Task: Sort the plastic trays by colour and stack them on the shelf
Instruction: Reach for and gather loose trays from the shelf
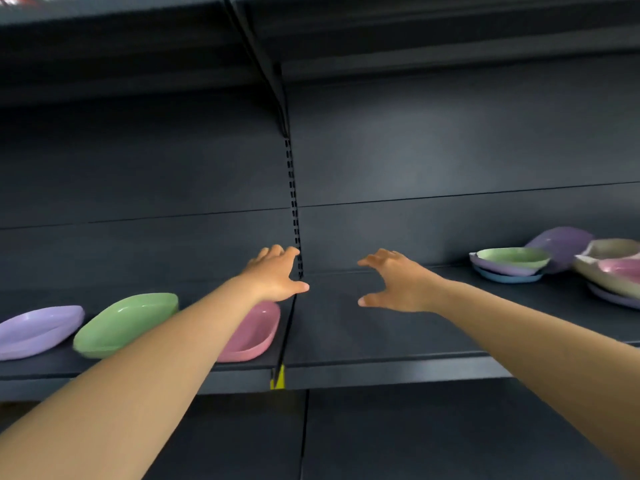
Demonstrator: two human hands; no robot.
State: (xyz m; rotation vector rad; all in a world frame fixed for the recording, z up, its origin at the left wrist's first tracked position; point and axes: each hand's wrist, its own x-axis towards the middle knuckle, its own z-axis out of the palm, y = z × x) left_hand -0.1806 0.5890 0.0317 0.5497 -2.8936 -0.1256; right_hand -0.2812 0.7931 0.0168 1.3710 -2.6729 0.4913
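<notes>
Trays sit in two groups on the dark shelf (381,327). Lower left of frame: lilac tray (38,329), green tray (124,323), pink tray (254,332) in a row, each apart from its neighbour, near the shelf's front edge; the left forearm crosses in front of the pink one. Right edge of frame: mixed pile (609,268) with a green tray (512,257) stacked on lilac and blue ones, plus purple, beige and pink pieces tilted against each other by the back panel (433,150). The shelf stretch between groups, right of the slotted upright (293,202), is bare surface. Left hand (275,273) and right hand (394,282) both reach forward mid-frame above the shelf, palms down, fingers spread and slightly bent, thumbs out, holding nothing, well apart from the trays on the right. Slight motion blur.
</notes>
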